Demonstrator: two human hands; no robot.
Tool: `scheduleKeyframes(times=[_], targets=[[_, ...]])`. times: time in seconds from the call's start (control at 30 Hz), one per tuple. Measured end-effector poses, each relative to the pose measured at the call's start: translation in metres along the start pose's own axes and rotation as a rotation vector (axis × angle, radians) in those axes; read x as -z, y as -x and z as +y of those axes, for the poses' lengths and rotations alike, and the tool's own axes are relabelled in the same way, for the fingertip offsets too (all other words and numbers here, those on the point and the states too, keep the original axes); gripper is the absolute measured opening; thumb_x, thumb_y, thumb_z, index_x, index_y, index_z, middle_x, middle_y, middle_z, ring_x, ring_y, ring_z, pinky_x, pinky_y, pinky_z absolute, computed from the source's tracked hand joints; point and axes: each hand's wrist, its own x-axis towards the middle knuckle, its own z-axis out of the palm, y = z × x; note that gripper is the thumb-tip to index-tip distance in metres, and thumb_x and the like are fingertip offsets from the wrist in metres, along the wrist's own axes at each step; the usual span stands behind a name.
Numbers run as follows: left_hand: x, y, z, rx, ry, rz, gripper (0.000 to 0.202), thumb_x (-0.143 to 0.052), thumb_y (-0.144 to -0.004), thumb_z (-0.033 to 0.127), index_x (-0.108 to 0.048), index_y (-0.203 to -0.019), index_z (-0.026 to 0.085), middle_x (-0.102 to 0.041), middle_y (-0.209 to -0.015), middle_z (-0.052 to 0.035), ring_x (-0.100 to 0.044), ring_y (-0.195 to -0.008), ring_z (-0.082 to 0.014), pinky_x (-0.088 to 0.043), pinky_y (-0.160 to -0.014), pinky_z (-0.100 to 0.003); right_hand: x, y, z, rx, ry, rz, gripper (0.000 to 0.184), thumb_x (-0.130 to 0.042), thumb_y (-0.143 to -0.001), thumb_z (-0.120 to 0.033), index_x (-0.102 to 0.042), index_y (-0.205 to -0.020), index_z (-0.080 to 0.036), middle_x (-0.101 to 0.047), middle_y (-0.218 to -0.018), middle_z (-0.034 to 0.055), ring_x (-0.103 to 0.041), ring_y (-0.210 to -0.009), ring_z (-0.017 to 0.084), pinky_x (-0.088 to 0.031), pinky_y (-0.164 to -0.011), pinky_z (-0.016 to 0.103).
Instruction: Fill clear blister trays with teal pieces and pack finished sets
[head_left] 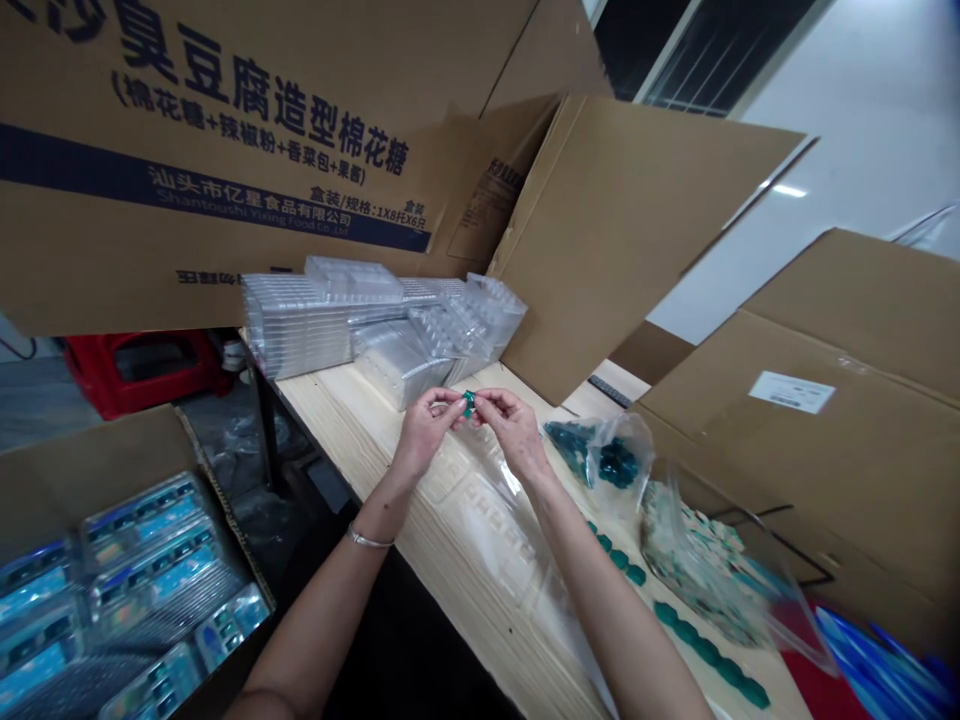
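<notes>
Between the fingertips of both hands is a small shiny green piece [469, 403]; its exact kind is too small to tell. My left hand [429, 428] pinches it from one side, and my right hand [511, 425] from the other. Below the hands, a clear plastic blister tray [499, 520] with moulded pockets lies on the wooden table [352, 430]. To the right, rows of dark green pieces [709, 650] lie on the tabletop beside my right forearm.
Stacked clear plastic trays [300, 325] stand at the table's back. At right are a bag of teal pieces [600, 455], a bag of pale green-edged pieces [705, 555] and a cardboard box [840, 430]. A carton of packed blister sets [150, 560] sits lower left, near a red stool [142, 370].
</notes>
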Motion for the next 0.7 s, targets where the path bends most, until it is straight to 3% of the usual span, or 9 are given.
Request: scheduleKeyframes(times=[0.27, 0.57, 0.7], targets=[[-0.002, 0.003, 0.001, 0.103, 0.126, -0.088, 0.030, -0.071, -0.066, 0.034, -0.054, -0.080, 0.014, -0.051, -0.056, 0.0050, -0.044, -0.047, -0.0036, -0.030, -0.046, -0.016, 0.001, 0.001, 0.009, 0.017, 0.026, 0.049, 0.029, -0.065, -0.071, -0.043, -0.061, -0.081, -0.016, -0.059, -0.061, -0.0014, -0.052, -0.052, 0.010, -0.043, -0.054, 0.023], [-0.004, 0.002, -0.006, 0.036, -0.049, -0.057, 0.031, -0.068, -0.068, 0.039, -0.051, -0.082, 0.017, -0.047, -0.047, 0.0077, -0.040, -0.038, -0.0044, -0.026, -0.040, -0.017, 0.000, 0.002, 0.013, -0.058, -0.035, 0.054, 0.029, -0.065, -0.071, -0.042, -0.061, -0.080, -0.016, -0.064, -0.068, 0.0012, -0.060, -0.061, 0.013, -0.049, -0.063, 0.027], [-0.003, 0.000, -0.008, 0.045, -0.060, -0.031, 0.030, -0.065, -0.070, 0.040, -0.049, -0.083, 0.018, -0.050, -0.048, 0.0074, -0.041, -0.035, -0.0045, -0.026, -0.037, -0.017, 0.003, 0.003, 0.014, 0.016, 0.019, 0.039, 0.029, -0.064, -0.073, -0.042, -0.062, -0.089, -0.017, -0.064, -0.072, 0.0015, -0.060, -0.063, 0.013, -0.049, -0.065, 0.028]])
